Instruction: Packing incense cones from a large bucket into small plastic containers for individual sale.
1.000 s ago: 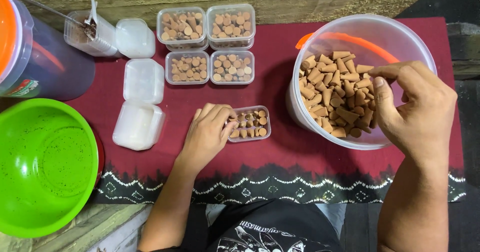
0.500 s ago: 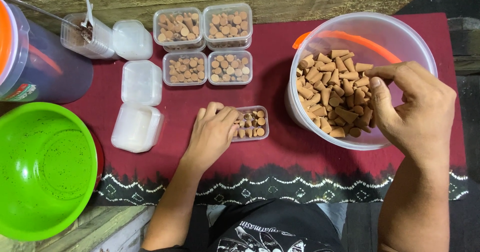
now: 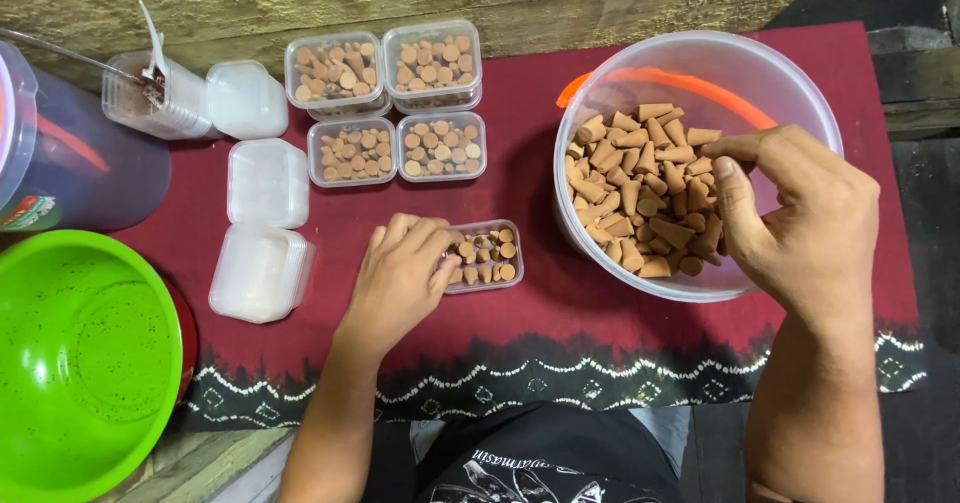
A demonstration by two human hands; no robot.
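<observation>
My left hand (image 3: 400, 278) lies on the dark red cloth (image 3: 520, 173), its bent fingers over the left end of a small clear box (image 3: 492, 253) partly filled with tan cones standing upright. My right hand (image 3: 800, 223) hangs over the right rim of a big clear bucket (image 3: 600, 83) heaped with loose tan cones (image 3: 640, 193). Its fingers are curled, with the thumb and forefinger apart over the cones. The palm is hidden, so whether it holds cones cannot be told.
Several filled clear boxes (image 3: 395, 113) sit at the back of the cloth, with stacked white lids (image 3: 262, 223) to their left. Far left are a green bowl (image 3: 80, 363), a dark lidded tub (image 3: 70, 163) and a small container with a spoon (image 3: 155, 88). A wooden ledge runs behind.
The whole view has slid a little left and down. Both hands stay where they were relative to the small box and the bucket, and the left fingers shift slightly at the box.
</observation>
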